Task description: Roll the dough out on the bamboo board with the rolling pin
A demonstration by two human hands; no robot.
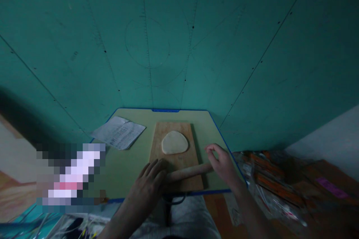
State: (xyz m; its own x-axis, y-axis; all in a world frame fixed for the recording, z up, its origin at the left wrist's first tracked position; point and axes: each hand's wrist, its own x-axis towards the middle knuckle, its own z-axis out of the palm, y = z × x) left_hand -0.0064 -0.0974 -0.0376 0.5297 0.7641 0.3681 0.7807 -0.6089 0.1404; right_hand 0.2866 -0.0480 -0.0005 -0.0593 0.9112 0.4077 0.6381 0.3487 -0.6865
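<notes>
A flat, rounded sheet of dough [175, 143] lies on the far half of a wooden board [183, 162]. Across the near half of that board rests a rolling pin [189, 172], slightly slanted. My left hand [151, 179] is closed over the pin's left end, with its fingers pointing forward at the board's left edge. Past the board's right side, my right hand [223, 162] is by the pin's right end, thumb and fingertips pinched together in a loop. Anything between those fingertips is too small to make out.
The board sits on a small pale table [131, 168] with a blue rim, pushed against a green wall [168, 44]. A printed paper sheet [119, 132] lies at the table's far left. Plastic-wrapped packages [272, 183] and a cardboard box [331, 179] crowd the floor at right.
</notes>
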